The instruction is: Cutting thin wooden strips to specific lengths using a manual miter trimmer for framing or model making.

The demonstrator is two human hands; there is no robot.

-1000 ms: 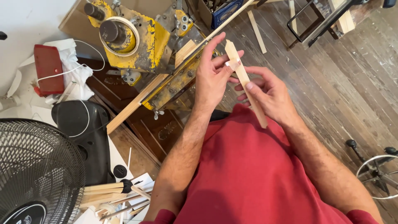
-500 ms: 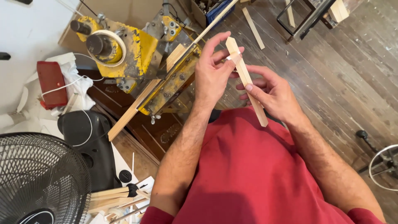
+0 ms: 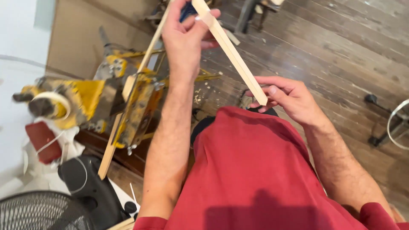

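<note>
I log the dark plank floor (image 3: 341, 51) as the largest surface, filling the right and far part of the view. Near centre, my red shirt (image 3: 255, 179) covers the lower middle. At left a yellow machine (image 3: 106, 102), worn and dusty, sits on a dark wooden ledge, with a long thin wooden lath (image 3: 128, 93) lying diagonally across it, running from near left up toward far centre. In the near left corner I note the black wire grille of a fan (image 3: 38, 211), and just right of it a black rounded object (image 3: 85, 183). Farther left a red block (image 3: 40, 140) lies on white cloth. At the right edge a metal ring on a dark stand (image 3: 396, 123) is partly cut off. The wooden strip (image 3: 230, 51), pale and square-edged, is held in the air over the floor, slanting from far centre down to the near right. My left hand (image 3: 185, 38) is raised at the far end, fingers and thumb closed around the strip's upper part. My right hand (image 3: 289, 98) is lower and to the right, fingers curled, its thumb and fingertips pinching the strip's lower end. The strip touches nothing but the two hands.
</note>
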